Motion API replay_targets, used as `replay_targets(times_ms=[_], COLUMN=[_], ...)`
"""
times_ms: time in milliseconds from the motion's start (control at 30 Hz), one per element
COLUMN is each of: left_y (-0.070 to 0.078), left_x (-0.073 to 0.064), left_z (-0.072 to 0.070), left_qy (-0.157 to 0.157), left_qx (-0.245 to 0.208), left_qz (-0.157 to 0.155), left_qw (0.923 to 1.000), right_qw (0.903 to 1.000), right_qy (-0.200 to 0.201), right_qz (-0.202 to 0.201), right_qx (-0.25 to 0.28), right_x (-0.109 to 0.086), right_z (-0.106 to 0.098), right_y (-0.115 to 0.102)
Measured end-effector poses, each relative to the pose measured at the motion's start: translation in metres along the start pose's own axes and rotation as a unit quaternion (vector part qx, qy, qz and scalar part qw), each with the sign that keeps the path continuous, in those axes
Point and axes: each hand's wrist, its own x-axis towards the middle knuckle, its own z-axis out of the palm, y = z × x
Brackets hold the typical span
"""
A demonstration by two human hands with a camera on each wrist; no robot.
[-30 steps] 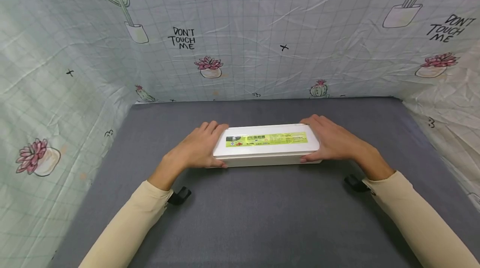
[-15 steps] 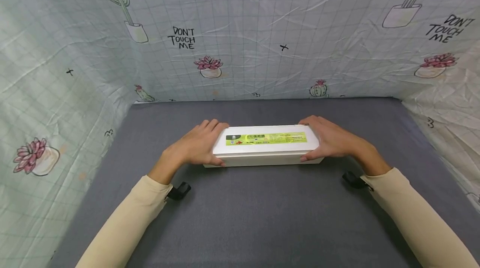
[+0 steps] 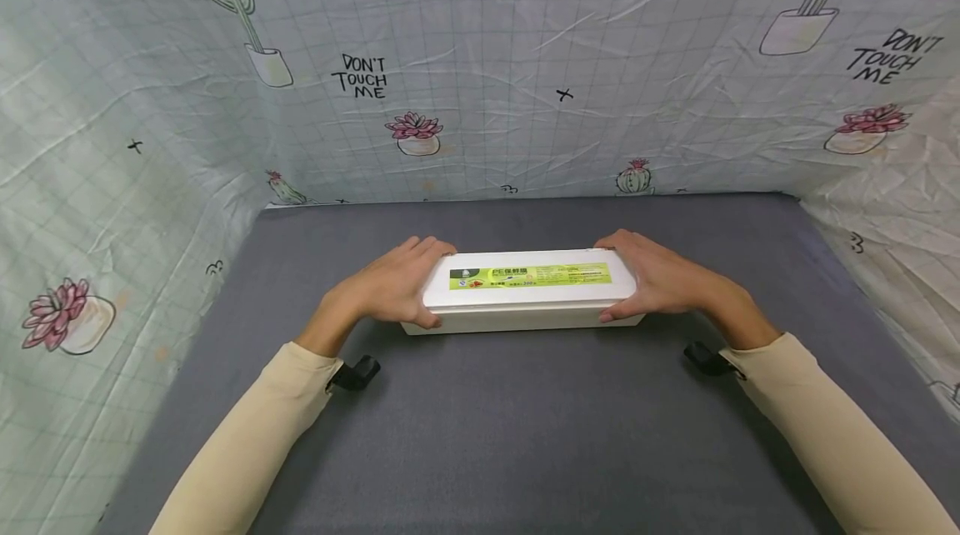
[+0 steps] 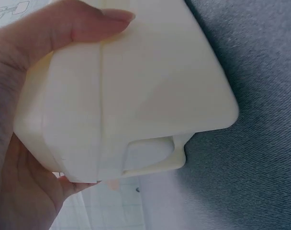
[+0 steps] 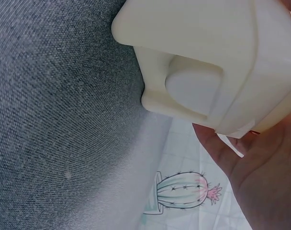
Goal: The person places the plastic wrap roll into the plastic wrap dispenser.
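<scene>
A long white plastic cling film box (image 3: 525, 319) with a yellow-green label (image 3: 531, 276) lies crosswise on the grey cloth, its lid down. At its left end my left hand (image 3: 397, 281) grips it, thumb on the front face and fingers over the back edge. The right hand (image 3: 656, 277) holds the other end the same way. In the left wrist view the thumb (image 4: 100, 24) presses near the seam between lid and base. Both wrist views show an end wall with a rounded cut-out (image 5: 193, 86) and feet at the cloth. Most fingertips are hidden behind the box.
Grey cloth (image 3: 525, 435) covers the table around the box. A pale curtain (image 3: 480, 60) printed with cacti hangs behind and at both sides, meeting the table at its back edge. A black wrist strap piece (image 3: 356, 372) juts from the left cuff, another (image 3: 707, 358) from the right.
My left thumb has slid slightly left along the front, and both wrists sit a little higher in the head view. The box stays almost in place, still held at both ends.
</scene>
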Motion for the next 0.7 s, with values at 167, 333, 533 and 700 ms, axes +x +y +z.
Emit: replay_targets(times_ms=[167,333,533,700], left_y=[-0.0024,-0.0050,-0.0046,-0.0025], left_x=[0.0008,0.0015,0.0009,-0.0006], left_z=[-0.0014,-0.0017,-0.0017,0.0010], left_qy=[-0.006,-0.008,-0.009,-0.009], left_qx=[-0.024,-0.033,-0.033,-0.016], left_qz=[-0.001,0.002,0.002,-0.009], left_qw=[0.9997,0.9994,0.9994,0.9998], right_qw=[1.0000,0.9999,0.9999,0.9999], right_qy=[0.001,0.003,0.003,0.004], right_qz=[-0.005,-0.010,-0.010,-0.014], right_qx=[0.003,0.005,0.009,0.009], right_x=[0.0003,0.0003,0.0003,0.0013], right_z=[-0.0003,-0.0004,-0.0003,-0.0011], right_y=[0.0000,0.0004,0.0009,0.0014])
